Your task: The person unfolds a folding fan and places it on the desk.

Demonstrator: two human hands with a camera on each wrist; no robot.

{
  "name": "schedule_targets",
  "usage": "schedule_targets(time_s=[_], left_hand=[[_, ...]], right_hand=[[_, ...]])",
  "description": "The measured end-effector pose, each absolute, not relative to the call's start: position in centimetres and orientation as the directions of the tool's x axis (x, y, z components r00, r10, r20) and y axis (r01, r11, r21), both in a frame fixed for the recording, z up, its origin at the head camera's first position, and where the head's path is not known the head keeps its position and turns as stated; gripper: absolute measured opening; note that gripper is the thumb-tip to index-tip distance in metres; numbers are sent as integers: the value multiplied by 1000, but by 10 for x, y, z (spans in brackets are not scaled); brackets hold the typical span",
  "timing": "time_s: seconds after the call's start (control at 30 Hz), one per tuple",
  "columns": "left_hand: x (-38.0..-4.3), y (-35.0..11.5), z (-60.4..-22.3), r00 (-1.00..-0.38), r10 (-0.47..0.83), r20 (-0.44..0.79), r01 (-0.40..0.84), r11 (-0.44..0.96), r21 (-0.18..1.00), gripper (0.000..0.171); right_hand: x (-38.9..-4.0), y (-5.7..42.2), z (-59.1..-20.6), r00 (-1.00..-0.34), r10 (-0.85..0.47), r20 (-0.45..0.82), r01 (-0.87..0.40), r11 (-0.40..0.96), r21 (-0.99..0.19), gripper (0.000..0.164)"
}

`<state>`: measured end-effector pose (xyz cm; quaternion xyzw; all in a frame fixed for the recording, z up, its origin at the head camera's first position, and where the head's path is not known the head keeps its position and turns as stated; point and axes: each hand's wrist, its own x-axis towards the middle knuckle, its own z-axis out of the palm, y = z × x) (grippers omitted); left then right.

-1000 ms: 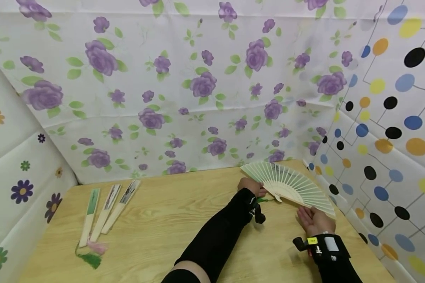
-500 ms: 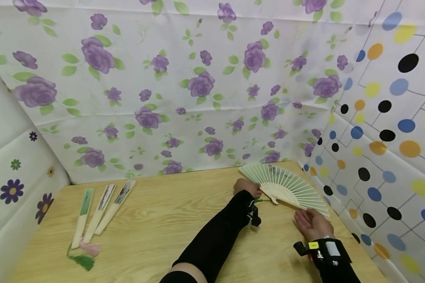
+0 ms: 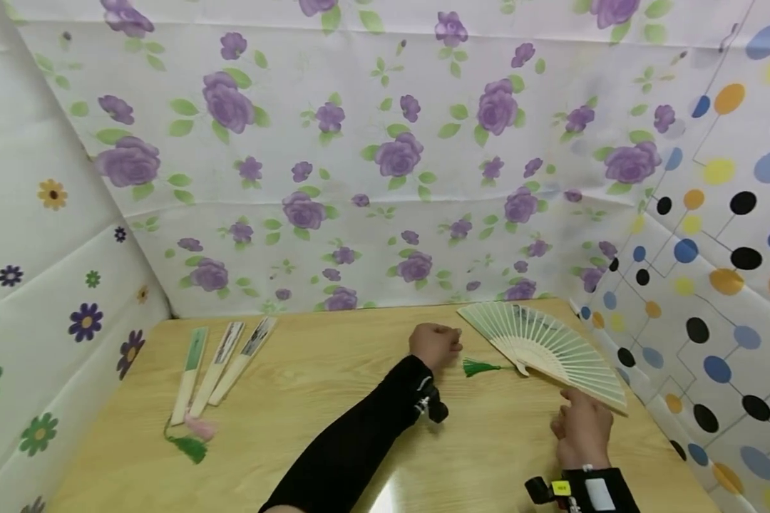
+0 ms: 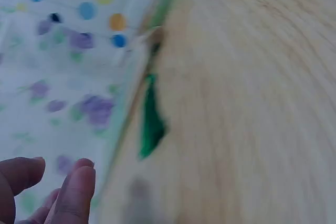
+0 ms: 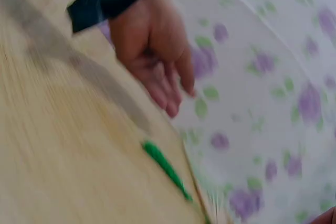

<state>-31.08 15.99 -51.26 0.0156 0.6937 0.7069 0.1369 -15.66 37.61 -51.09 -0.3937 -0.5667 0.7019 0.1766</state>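
Observation:
A pale green folding fan (image 3: 545,345) lies spread out at the table's right back corner in the head view. Its green tassel (image 3: 478,367) trails left from the pivot and also shows in the left wrist view, blurred. My left hand (image 3: 435,345) hovers just left of the fan, fingers loosely bent and holding nothing; the right wrist view shows this hand (image 5: 152,45) above the tassel. At the fan's near right edge is my right hand (image 3: 582,431), back upward, fingers loosely curled, one fingertip right at the edge. Only a sliver of it appears in its own wrist view.
Three folded fans (image 3: 189,374) lie side by side at the table's left, with a pink tassel (image 3: 200,426) and a green tassel (image 3: 189,447) at their near ends. A flower-printed cloth (image 3: 359,178) backs the wooden table (image 3: 334,427); a dotted cloth (image 3: 712,320) stands right.
My left hand has come off the fan's left end and moved left. The right hand has turned back upward and drawn slightly toward me. The fan stays spread; the head view has shifted left.

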Motion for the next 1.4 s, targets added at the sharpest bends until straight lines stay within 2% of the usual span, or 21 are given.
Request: schedule_targets(time_s=[0.07, 0.13, 0.23, 0.3, 0.37, 0.47, 0.57, 0.67, 0.77, 0.9, 1.1, 1.27, 1.4], left_hand=[[-308, 125, -497, -981, 183, -60, -55, 35, 998, 28], [-307, 89, -482, -991, 125, 48, 63, 119, 991, 30], [-305, 32, -468, -985, 47, 168, 174, 310, 935, 34], [-303, -6, -465, -982, -3, 186, 168, 424, 890, 39], [-300, -42, -467, -986, -48, 158, 109, 526, 844, 46], [-298, -93, -488, -989, -93, 114, 25, 658, 753, 57], [-298, -138, -527, -985, -114, 132, 3, 745, 667, 68], [-287, -150, -543, -983, -109, 147, -7, 823, 567, 72], [-268, -149, -528, -989, -105, 106, -42, 878, 476, 71], [-259, -150, -513, -993, -101, 59, -66, 900, 432, 70], [-267, -152, -510, -989, -83, 125, -31, 928, 370, 42], [-282, -159, -536, -961, -71, 268, 38, 925, 378, 17], [-302, -166, -572, -929, -52, 367, 92, 926, 365, 46]], right_hand=[[-167, 352, -502, -646, 711, -276, 111, -270, -956, 21], [-177, 328, -494, -709, 676, -199, 73, -210, -975, 34], [-194, 288, -485, -811, 578, -89, 52, -80, -995, 56], [-202, 261, -482, -883, 467, -40, 49, 7, -999, 61], [-210, 233, -484, -939, 344, -13, 51, 103, -993, 62], [-216, 193, -493, -990, 139, -6, 34, 198, -980, 62], [-219, 154, -506, -1000, -11, -3, 0, 267, -964, 62], [-214, 133, -519, -996, -88, 2, -31, 325, -945, 60], [-210, 116, -527, -992, -128, -6, -42, 364, -930, 58], [-207, 104, -533, -989, -143, -26, -29, 374, -927, 55], [-206, 102, -538, -994, -109, 27, -66, 365, -929, 49], [-209, 101, -540, -997, -54, 52, -67, 358, -931, 43], [-211, 103, -539, -999, -20, 26, -31, 311, -950, 39]])
